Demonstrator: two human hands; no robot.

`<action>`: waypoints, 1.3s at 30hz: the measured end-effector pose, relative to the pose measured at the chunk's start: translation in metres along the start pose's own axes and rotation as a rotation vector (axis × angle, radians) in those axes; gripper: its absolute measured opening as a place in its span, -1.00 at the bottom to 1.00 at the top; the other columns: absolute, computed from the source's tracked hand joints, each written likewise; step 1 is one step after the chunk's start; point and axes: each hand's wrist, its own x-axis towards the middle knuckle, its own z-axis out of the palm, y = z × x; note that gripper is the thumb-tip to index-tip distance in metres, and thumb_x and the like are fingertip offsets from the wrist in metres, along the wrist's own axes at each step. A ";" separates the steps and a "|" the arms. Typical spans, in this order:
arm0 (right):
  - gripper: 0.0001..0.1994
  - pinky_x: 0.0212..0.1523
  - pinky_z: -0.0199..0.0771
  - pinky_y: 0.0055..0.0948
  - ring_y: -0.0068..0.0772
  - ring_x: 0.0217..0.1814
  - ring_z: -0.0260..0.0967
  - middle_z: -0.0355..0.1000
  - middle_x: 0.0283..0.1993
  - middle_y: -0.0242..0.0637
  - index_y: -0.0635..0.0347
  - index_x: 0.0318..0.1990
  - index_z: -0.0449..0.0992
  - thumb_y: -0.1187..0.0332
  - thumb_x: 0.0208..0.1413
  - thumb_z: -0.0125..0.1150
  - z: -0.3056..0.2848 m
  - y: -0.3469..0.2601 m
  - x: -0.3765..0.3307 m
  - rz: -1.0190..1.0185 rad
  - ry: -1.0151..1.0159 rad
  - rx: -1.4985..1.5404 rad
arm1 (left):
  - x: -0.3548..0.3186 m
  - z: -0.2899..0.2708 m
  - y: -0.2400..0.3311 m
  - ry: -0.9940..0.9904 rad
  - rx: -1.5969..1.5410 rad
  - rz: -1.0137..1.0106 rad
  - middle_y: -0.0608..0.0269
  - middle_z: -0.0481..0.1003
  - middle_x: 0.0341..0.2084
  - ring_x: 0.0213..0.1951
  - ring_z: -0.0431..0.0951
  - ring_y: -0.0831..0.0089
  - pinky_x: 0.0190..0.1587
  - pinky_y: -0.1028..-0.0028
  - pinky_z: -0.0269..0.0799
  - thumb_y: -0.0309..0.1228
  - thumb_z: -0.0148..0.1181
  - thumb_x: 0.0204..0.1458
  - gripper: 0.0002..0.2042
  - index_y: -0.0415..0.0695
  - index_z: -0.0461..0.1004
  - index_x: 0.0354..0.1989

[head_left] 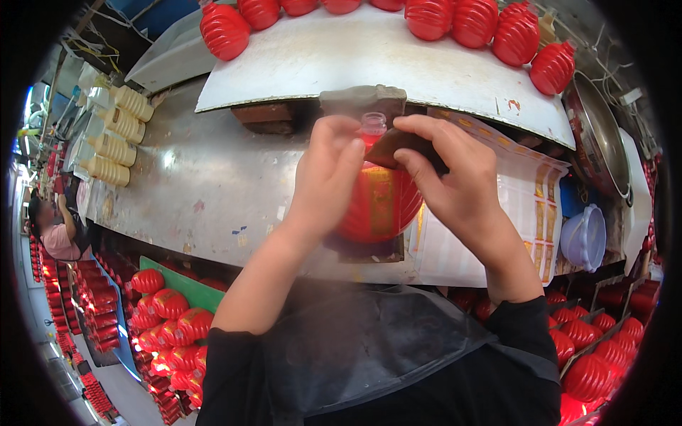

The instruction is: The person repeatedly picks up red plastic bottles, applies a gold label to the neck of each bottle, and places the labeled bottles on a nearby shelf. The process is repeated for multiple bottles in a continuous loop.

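Red ribbed bottle (376, 199) upright on metal bench (199, 184), steadied by left hand (323, 177), right hand (455, 177) pinching dark pad (401, 145) at its uncapped neck; label on, cap missing.

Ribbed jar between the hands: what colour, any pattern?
Red ribbed jar, with a gold-patterned vertical label strip down its front; clearest in the head view.

A red ribbed lantern-shaped plastic bottle (380, 202) with a gold label strip stands upright on the metal bench (206, 184), its clear open neck topmost, a dark brown pad (405, 145) pressed against its shoulder.
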 end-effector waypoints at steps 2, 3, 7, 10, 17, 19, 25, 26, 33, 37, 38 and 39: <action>-0.69 -0.21 0.61 -0.24 -0.02 -0.20 0.60 0.58 -0.21 -0.12 0.20 0.00 0.58 0.57 0.07 0.38 0.001 0.001 0.006 -0.019 -0.018 -0.054 | 0.001 0.000 -0.001 -0.018 -0.071 0.000 0.31 0.56 -0.13 -0.06 0.47 0.65 0.07 0.56 0.39 -0.41 0.02 0.45 -0.74 -0.21 0.27 0.21; -0.69 -0.22 0.61 -0.24 -0.02 -0.20 0.60 0.59 -0.21 -0.12 0.20 -0.01 0.58 0.57 0.07 0.38 0.002 0.003 0.008 -0.047 -0.004 -0.058 | 0.003 0.001 0.000 -0.030 -0.115 -0.014 0.28 0.57 -0.09 -0.03 0.48 0.63 0.10 0.55 0.40 -0.40 0.04 0.44 -0.72 -0.21 0.27 0.22; -0.71 -0.23 0.62 -0.27 -0.09 -0.21 0.63 0.62 -0.20 -0.14 0.21 -0.07 0.60 0.62 0.03 0.40 0.001 0.012 0.006 -0.110 0.006 -0.063 | 0.010 0.000 0.006 -0.084 -0.038 -0.001 0.18 0.54 0.05 0.09 0.50 0.53 0.20 0.49 0.40 -0.36 0.15 0.39 -0.60 -0.22 0.22 0.28; -0.71 -0.22 0.63 -0.29 -0.15 -0.22 0.65 0.65 -0.19 -0.16 0.23 -0.13 0.62 0.67 -0.04 0.43 0.001 0.018 -0.008 -0.102 0.066 -0.029 | 0.020 -0.010 0.010 -0.180 -0.045 -0.024 0.18 0.53 0.06 0.11 0.50 0.48 0.20 0.44 0.42 -0.37 0.26 0.30 -0.47 -0.22 0.22 0.36; -0.83 -0.15 0.67 -0.38 -0.24 -0.08 0.66 0.67 -0.10 -0.19 0.17 -0.26 0.64 0.53 -0.07 0.38 0.021 0.000 -0.065 -0.500 -0.122 -0.055 | 0.041 -0.016 -0.006 -0.017 -0.231 -0.144 0.29 0.56 -0.10 -0.06 0.54 0.58 0.04 0.52 0.48 -0.40 0.25 0.31 -0.64 -0.19 0.40 0.23; -0.82 -0.13 0.69 -0.28 -0.13 -0.07 0.67 0.67 -0.10 -0.15 0.16 -0.19 0.68 0.46 0.02 0.36 0.023 -0.010 -0.069 -0.586 -0.199 -0.040 | 0.040 -0.018 -0.009 0.057 -0.173 -0.132 0.21 0.59 -0.10 -0.06 0.57 0.49 0.03 0.46 0.50 -0.37 0.26 0.30 -0.68 -0.20 0.44 0.16; -0.68 -0.21 0.61 -0.29 -0.13 -0.18 0.65 0.66 -0.16 -0.15 0.22 -0.15 0.65 0.71 -0.11 0.39 0.013 -0.009 -0.023 -0.319 0.058 -0.127 | 0.022 -0.027 0.003 0.166 0.180 0.052 0.11 0.62 -0.32 -0.27 0.63 0.29 -0.12 0.33 0.54 -0.29 0.31 0.19 -0.75 -0.19 0.50 -0.11; -0.68 -0.18 0.60 -0.27 -0.13 -0.15 0.64 0.66 -0.14 -0.18 0.20 -0.14 0.66 0.68 -0.10 0.39 0.014 -0.010 -0.018 -0.369 0.027 -0.136 | 0.018 -0.027 0.005 0.180 0.221 0.067 0.14 0.61 -0.34 -0.29 0.60 0.35 -0.14 0.36 0.53 -0.30 0.32 0.18 -0.77 -0.20 0.50 -0.15; -0.73 -0.12 0.62 -0.24 -0.12 -0.13 0.65 0.66 -0.12 -0.20 0.15 -0.17 0.70 0.63 -0.06 0.41 0.031 -0.025 -0.034 -0.454 -0.226 -0.055 | -0.004 -0.034 0.002 0.368 0.362 0.290 -0.01 0.59 -0.40 -0.29 0.61 -0.04 -0.21 0.12 0.54 -0.29 0.30 0.04 -0.81 -0.17 0.60 -0.41; -0.69 0.14 0.58 -0.34 -0.33 0.07 0.55 0.58 0.10 -0.16 0.38 0.17 0.55 0.61 0.29 0.22 0.031 0.009 -0.022 0.171 -0.091 0.303 | -0.046 -0.043 0.005 0.407 0.344 0.451 0.05 0.50 -0.42 -0.30 0.55 -0.02 -0.24 0.08 0.46 -0.38 0.33 -0.04 -0.85 -0.16 0.50 -0.51; -0.68 0.20 0.52 -0.38 -0.35 0.13 0.51 0.55 0.16 -0.18 0.37 0.22 0.53 0.54 0.35 0.19 0.033 0.018 -0.015 0.278 -0.109 0.287 | -0.061 -0.046 0.008 0.439 0.343 0.528 0.07 0.50 -0.43 -0.30 0.55 0.00 -0.24 0.09 0.45 -0.40 0.35 -0.05 -0.85 -0.16 0.50 -0.50; -0.67 0.24 0.48 -0.41 -0.36 0.17 0.49 0.55 0.18 -0.18 0.36 0.24 0.52 0.49 0.37 0.19 0.036 0.026 -0.003 0.242 -0.168 0.171 | -0.076 -0.052 0.010 0.423 0.354 0.519 0.09 0.50 -0.43 -0.31 0.55 0.02 -0.24 0.10 0.45 -0.43 0.36 -0.06 -0.85 -0.17 0.49 -0.49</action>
